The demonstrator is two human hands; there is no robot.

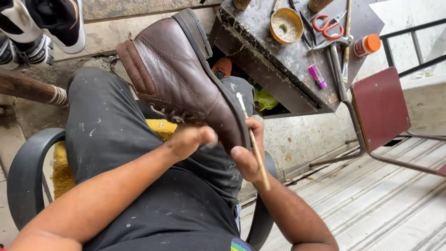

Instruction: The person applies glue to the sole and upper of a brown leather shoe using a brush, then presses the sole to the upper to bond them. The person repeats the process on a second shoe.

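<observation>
A brown leather boot (179, 76) lies tilted on my lap, sole edge turned to the right. My left hand (190, 139) grips the boot from below near its laces and toe. My right hand (248, 151) holds a thin wooden brush stick (254, 144) whose pale tip rests against the dark sole edge. Both forearms reach in from the bottom of the view over my dark trousers (121, 139).
A dirty dark work box (288, 60) stands ahead with a round yellow tin (286, 25), red-handled scissors (327, 24), an orange-capped bottle (367, 45) and a pink tube (318, 76). A red stool (381, 107) is at right, sneakers (42, 28) at top left.
</observation>
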